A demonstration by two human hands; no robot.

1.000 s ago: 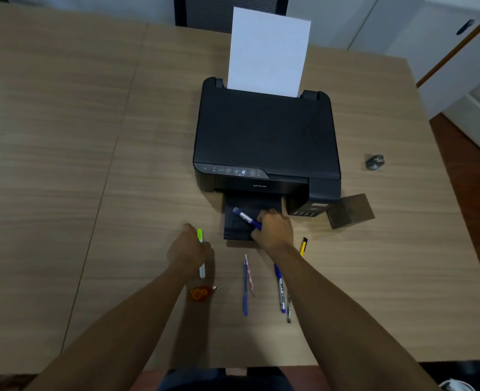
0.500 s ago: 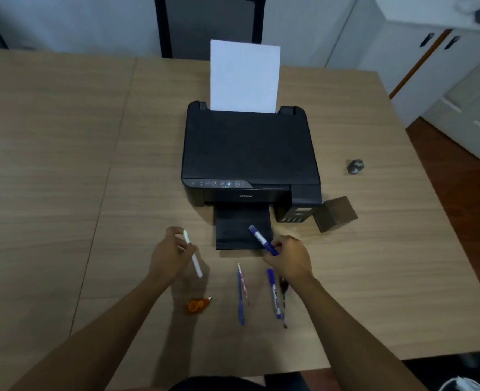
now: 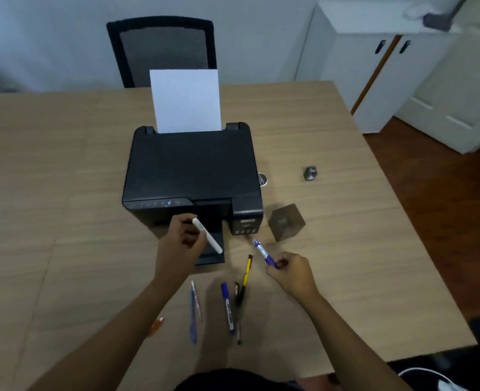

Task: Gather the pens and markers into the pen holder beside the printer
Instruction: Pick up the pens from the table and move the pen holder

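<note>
My left hand (image 3: 181, 245) grips a white marker (image 3: 207, 235) in front of the black printer (image 3: 191, 176). My right hand (image 3: 291, 273) grips a blue marker (image 3: 262, 252), its tip aimed up-left toward the dark square pen holder (image 3: 286, 225), which stands just right of the printer. On the table between my arms lie a blue pen (image 3: 193, 320), a thin pale pen (image 3: 197, 299), a blue marker with a label (image 3: 227, 306), a black pen (image 3: 237, 311) and a yellow-and-black pen (image 3: 246, 273).
An orange object (image 3: 156, 325) peeks out beside my left forearm. A small metal object (image 3: 309, 173) lies right of the printer, and a round shiny item (image 3: 262, 179) sits at its right side. A sheet of paper (image 3: 186, 100) stands in the printer. A black chair (image 3: 161, 49) is behind the wooden table (image 3: 50, 193).
Both hands have lifted with their markers. The left hand moved right, in front of the printer; the right hand moved right, toward the pen holder. The camera tilted up.
</note>
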